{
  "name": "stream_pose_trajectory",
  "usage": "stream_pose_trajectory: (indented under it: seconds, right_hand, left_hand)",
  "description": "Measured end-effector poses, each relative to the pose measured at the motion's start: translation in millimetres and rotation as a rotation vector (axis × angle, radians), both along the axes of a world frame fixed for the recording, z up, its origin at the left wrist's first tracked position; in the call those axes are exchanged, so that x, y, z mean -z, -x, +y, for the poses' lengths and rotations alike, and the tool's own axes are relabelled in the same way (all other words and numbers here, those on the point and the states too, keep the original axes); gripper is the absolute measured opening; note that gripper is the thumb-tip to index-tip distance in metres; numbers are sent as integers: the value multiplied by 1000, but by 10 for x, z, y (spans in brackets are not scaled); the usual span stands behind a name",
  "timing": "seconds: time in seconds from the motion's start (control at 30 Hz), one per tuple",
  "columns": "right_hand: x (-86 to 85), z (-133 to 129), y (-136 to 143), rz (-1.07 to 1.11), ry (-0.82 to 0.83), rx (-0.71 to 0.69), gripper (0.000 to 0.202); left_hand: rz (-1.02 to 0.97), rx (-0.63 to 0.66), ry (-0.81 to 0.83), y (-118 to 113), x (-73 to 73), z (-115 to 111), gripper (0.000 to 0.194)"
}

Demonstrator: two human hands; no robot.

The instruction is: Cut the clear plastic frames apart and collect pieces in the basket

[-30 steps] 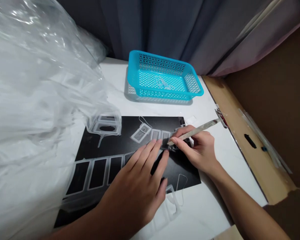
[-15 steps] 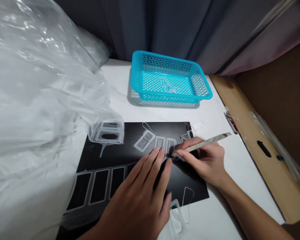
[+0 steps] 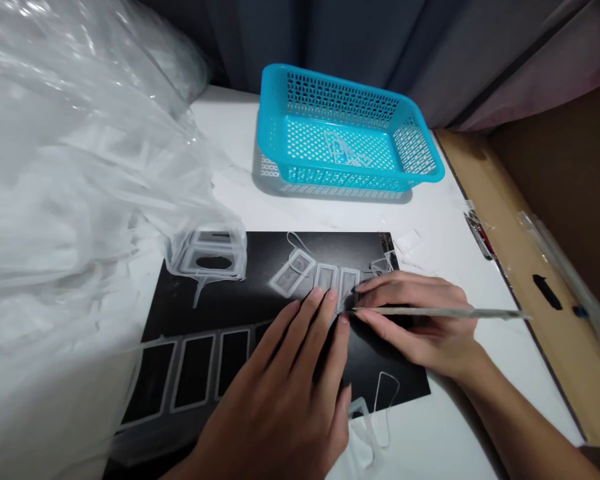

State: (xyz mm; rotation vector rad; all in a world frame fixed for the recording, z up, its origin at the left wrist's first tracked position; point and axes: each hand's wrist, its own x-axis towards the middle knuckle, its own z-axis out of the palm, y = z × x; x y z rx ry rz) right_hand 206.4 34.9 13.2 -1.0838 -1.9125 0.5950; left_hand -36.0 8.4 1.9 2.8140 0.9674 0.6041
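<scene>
The white table (image 3: 310,215) is overlaid from 8 to 11 o'clock by clear plastic sheeting (image 3: 80,167). On it the black mat (image 3: 220,308) is partly covered at 7 o'clock by a windowed plastic strip (image 3: 214,373). At 12 to 1 o'clock, beyond the mat, the blue basket (image 3: 350,175) is set upright, with clear scraps (image 3: 349,152) inside. The left hand (image 3: 290,393) is laid palm down, fingers extended and slightly parted, nothing gripped; its fingertips are placed at the near edge of the small clear frames (image 3: 326,280), near the mat's 1 o'clock side. By the right hand (image 3: 425,320), closed in a pinch, the slender tool (image 3: 445,312) is held, its tip pointed to 9 o'clock beside the frames.
</scene>
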Motion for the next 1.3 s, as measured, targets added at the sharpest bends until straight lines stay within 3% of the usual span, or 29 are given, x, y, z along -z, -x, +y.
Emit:
stream_pose_trajectory:
  seconds: [0.23,0.53,0.77,1.13,1.3]
  right_hand:
    - [-60,-18,-9,-127,-191,-113,19]
    - [-126,-125,-10,-322,-327,-88,21]
    - [-281,-215,10,-583,-309,-138,26]
    - [-259,-188,-4,-567,-359,-132,21]
    - [-169,-148,5,-509,-418,-121,22]
  left_hand:
    - [25,22,-11,-14,-7,1,58]
    - [48,4,4,-27,-19,3,61]
    - [45,16,-9,-20,-11,-19,57]
    - [58,21,-21,-30,-9,-24,64]
    - [72,35,-41,-32,17,-22,69]
